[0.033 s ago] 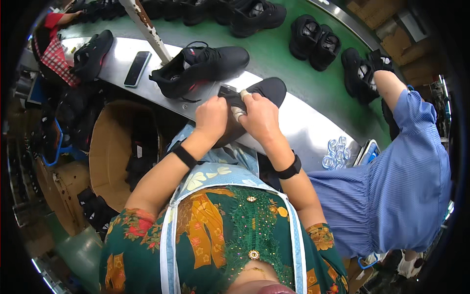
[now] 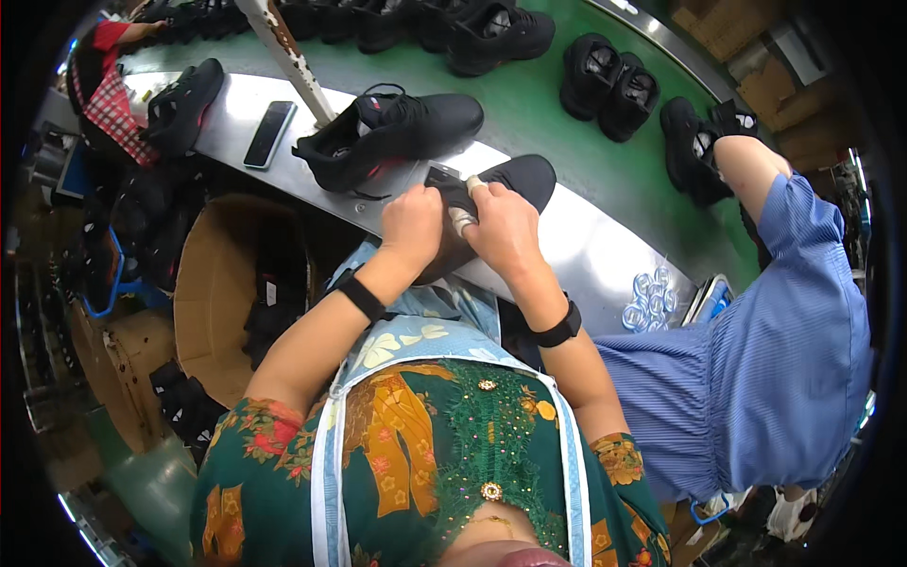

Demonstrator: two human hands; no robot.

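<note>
A black sneaker [image 2: 526, 178] lies at the near edge of the metal ledge, its toe pointing away to the right. My left hand [image 2: 412, 227] is closed on its opening edge, fingers curled out of sight. Pinching the upper just beside it is my right hand [image 2: 504, 225], with pale wraps on its thumb and a finger. Dark material shows between the two hands; the exact grip is partly hidden. Just beyond, another black sneaker [image 2: 397, 137] with loose laces and a small red accent stands on the ledge.
A phone [image 2: 270, 134] lies left of a chipped metal post [image 2: 288, 59]. Several black shoes [image 2: 605, 83] stand on the green belt [image 2: 529, 104]. Small clear-blue discs [image 2: 650, 300] sit to the right, near a co-worker in a blue dress [image 2: 784, 331]. A cardboard box [image 2: 213, 283] stands at left.
</note>
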